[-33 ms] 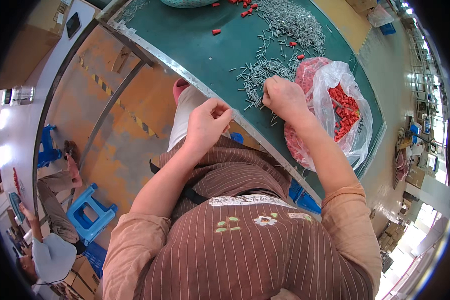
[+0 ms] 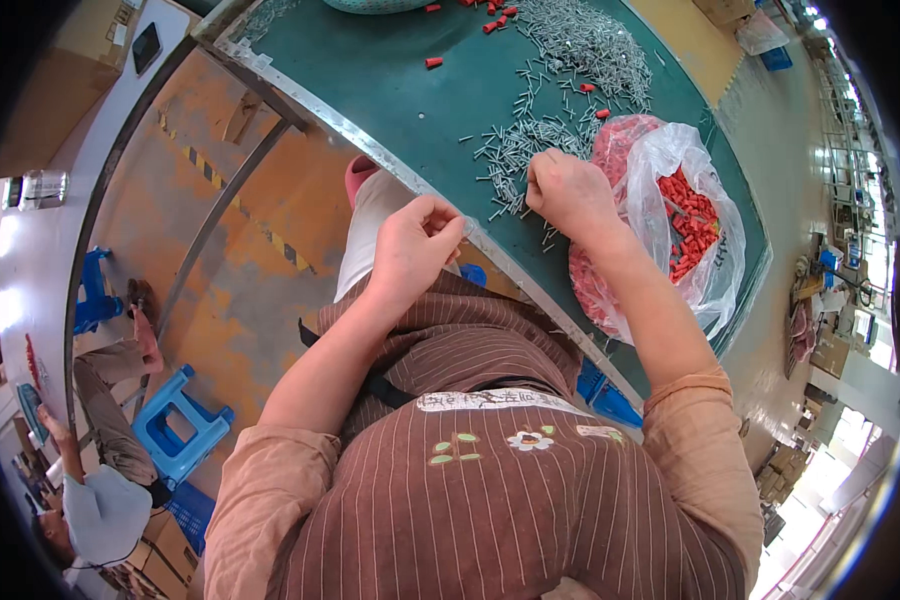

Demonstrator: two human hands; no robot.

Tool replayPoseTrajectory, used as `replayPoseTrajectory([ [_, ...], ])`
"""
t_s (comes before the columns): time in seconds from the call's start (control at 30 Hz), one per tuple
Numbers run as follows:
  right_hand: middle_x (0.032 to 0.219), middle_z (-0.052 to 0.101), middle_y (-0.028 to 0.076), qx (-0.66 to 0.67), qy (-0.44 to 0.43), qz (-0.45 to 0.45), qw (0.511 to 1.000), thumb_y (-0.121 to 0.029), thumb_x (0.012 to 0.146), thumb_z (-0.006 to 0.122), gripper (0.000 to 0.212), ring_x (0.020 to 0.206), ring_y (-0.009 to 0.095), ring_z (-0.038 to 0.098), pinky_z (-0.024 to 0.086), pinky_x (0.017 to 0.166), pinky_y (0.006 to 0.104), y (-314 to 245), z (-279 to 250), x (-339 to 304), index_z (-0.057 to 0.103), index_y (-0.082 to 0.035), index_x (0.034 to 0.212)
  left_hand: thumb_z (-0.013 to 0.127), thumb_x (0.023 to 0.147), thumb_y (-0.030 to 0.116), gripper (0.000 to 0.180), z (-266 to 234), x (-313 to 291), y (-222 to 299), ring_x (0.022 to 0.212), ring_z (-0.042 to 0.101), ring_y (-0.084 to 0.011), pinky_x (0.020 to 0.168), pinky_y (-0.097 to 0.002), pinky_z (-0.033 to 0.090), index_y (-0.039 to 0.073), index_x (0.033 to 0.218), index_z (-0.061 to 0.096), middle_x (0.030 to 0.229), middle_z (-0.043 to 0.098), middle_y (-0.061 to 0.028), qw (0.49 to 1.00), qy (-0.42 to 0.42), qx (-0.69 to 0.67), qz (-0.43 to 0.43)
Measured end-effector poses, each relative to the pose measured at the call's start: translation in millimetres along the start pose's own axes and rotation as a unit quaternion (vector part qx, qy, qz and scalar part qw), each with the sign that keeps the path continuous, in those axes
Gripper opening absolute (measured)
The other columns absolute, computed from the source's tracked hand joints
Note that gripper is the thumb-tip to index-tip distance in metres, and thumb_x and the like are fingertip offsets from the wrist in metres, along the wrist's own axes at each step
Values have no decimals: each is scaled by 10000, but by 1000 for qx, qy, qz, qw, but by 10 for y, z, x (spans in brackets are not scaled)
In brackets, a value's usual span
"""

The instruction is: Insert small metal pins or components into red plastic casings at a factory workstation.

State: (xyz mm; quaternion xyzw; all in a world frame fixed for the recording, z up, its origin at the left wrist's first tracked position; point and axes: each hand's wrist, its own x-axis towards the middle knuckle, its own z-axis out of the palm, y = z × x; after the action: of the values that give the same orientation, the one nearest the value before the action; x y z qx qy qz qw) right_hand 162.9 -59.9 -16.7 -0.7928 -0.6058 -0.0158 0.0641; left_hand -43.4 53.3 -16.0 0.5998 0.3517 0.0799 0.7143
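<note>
Nothing had shifted measurably between the earlier frame and this one: both hands, the pins and the bag lay in the same relations, and any difference fell below what the two views resolve.

Right hand (image 2: pixel 568 190) was curled into a loose fist, knuckles up, resting on the green table top (image 2: pixel 390 90) at the near edge of a scatter of small grey metal pins (image 2: pixel 530 140). Fingertips were tucked under, so whether they pinched a pin could not be told. The fist sat directly on the pile, presumably so that pieces could be gathered without reaching.

Left hand (image 2: pixel 415 245) hovered at the metal table rim (image 2: pixel 370 140), above the lap, thumb and forefinger pressed together as if on something small; the item itself was too tiny to make out. Held close to the body, the hand stayed clear of the loose stock.

A clear plastic bag (image 2: pixel 700 170) of red caps (image 2: pixel 685 215) lay touching the right wrist, mouth open toward the worker, likely for easy access. A few stray red caps lay further up the table beside a larger heap of pins (image 2: pixel 580 40).

Off to the worker's left, a blue plastic stool (image 2: pixel 180 425) stood on the orange floor near another seated person (image 2: pixel 105 500).
</note>
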Motion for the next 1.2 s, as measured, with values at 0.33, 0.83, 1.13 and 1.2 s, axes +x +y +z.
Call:
replayPoseTrajectory([
  [0.33, 734, 559, 49, -6, 28, -144, 989, -82, 730, 641, 72, 722, 215, 613, 509, 611, 342, 154, 49, 138, 570, -85, 719, 614, 884, 75, 88, 1, 46, 42, 591, 566, -85, 545, -224, 447, -12, 901, 608, 753, 634, -37, 1000, -2, -4, -8],
  [0.83, 831, 633, 101, 230, -67, 76, 968, -143, 755, 634, 126, 763, 280, 627, 507, 692, 362, 251, -87, 129, 616, -26, 797, 642, 861, 93, 112, 112, 113, 128, 552, 546, -71, 510, -218, 428, -13, 875, 611, 680, 602, -14, 999, -1, 41, -11],
  [1.13, 766, 539, 77, 173, 31, -98, 980, -55, 689, 637, 81, 782, 265, 577, 473, 692, 386, 7, -102, -212, 559, -60, 710, 643, 851, 97, 113, 219, 199, 133, 537, 545, -67, 501, -223, 421, -12, 849, 613, 650, 595, -14, 996, -8, 92, 2],
  [1.2, 765, 537, 74, 139, 27, -116, 983, -58, 691, 637, 73, 783, 257, 575, 470, 693, 375, 16, -51, -222, 565, -67, 701, 644, 848, 96, 111, 207, 183, 136, 532, 543, -67, 499, -225, 420, -12, 849, 616, 647, 595, -13, 996, 2, 84, -7],
])
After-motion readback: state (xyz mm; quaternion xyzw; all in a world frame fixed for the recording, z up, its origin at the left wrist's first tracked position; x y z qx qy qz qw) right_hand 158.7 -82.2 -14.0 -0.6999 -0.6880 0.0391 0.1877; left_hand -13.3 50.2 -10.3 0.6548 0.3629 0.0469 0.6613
